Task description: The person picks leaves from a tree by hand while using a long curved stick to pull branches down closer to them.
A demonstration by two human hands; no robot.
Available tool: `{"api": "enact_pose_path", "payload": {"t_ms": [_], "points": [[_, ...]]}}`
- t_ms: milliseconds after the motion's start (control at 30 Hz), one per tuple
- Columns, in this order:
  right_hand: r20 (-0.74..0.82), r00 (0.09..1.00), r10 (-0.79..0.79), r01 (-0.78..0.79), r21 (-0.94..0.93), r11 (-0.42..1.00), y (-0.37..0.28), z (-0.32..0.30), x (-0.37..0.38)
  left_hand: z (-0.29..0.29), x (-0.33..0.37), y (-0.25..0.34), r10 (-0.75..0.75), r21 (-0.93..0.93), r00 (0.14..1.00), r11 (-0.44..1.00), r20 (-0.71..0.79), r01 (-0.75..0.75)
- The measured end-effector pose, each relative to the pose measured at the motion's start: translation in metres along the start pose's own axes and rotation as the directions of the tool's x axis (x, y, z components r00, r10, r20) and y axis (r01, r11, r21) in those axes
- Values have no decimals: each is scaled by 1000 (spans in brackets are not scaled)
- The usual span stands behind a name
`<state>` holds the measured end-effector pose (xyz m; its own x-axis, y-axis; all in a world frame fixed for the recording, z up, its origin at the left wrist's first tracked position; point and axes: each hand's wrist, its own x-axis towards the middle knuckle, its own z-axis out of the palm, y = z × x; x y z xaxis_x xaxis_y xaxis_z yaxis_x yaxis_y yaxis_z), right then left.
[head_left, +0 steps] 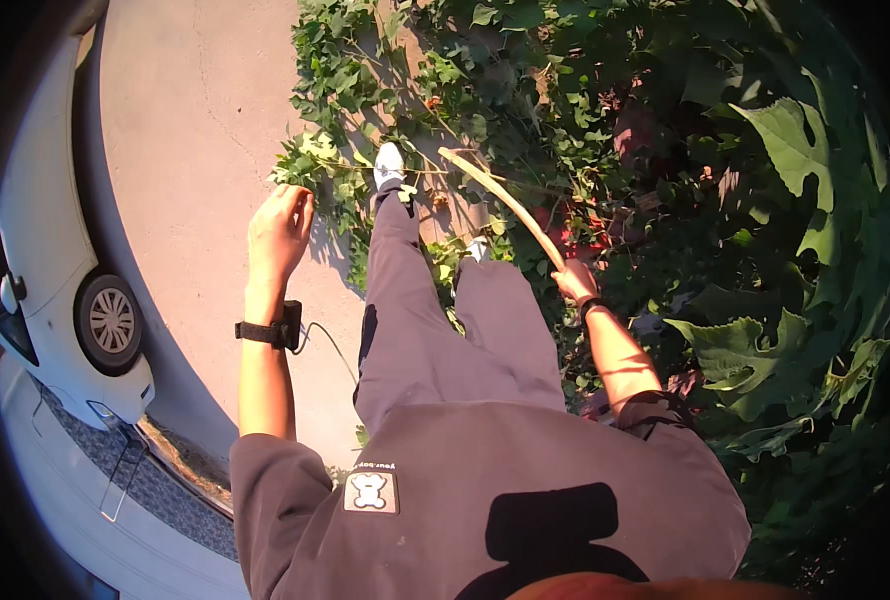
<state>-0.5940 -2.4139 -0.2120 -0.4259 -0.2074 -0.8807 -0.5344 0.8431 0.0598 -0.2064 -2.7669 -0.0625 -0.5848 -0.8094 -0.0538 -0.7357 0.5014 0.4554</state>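
My left hand (pixel 280 232) is closed at the left edge of the greenery, its fingers curled together at a leafy vine (pixel 313 152). Bright leaves stick out just beyond the fingertips, and the stem inside the grip is hidden. From there a thin stem runs right, past my shoe. On the right, my right hand (pixel 573 281) is wrapped round the lower end of a long, pale, slightly curved wooden stick (pixel 510 203). The stick slants up and left, its far tip over the vines near my forward foot.
Creeping vines (pixel 525 95) spread over the ground ahead and to the right. Large lobed leaves (pixel 790 150) rise at the far right. A white car (pixel 50 190) stands at the left, beyond the concrete pavement (pixel 200 130). My forward shoe (pixel 389 163) is among the vines.
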Motion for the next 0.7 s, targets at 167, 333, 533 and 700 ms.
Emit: {"api": "enact_pose_path", "payload": {"t_ms": [167,333,533,700], "points": [[-56,948,-315,296,-220,930,-159,-66,-11,17,16,-50,-199,-116,970,970,141,216],[-28,696,-718,689,-257,678,-337,-104,-32,28,3,-72,-245,-161,942,945,230,285],[-33,683,-729,719,-140,680,-404,-106,-47,70,-10,-93,-287,-175,899,918,330,357],[-65,990,127,-139,-252,958,-43,-62,78,76,-7,-77,-166,-242,909,932,382,272]]}}
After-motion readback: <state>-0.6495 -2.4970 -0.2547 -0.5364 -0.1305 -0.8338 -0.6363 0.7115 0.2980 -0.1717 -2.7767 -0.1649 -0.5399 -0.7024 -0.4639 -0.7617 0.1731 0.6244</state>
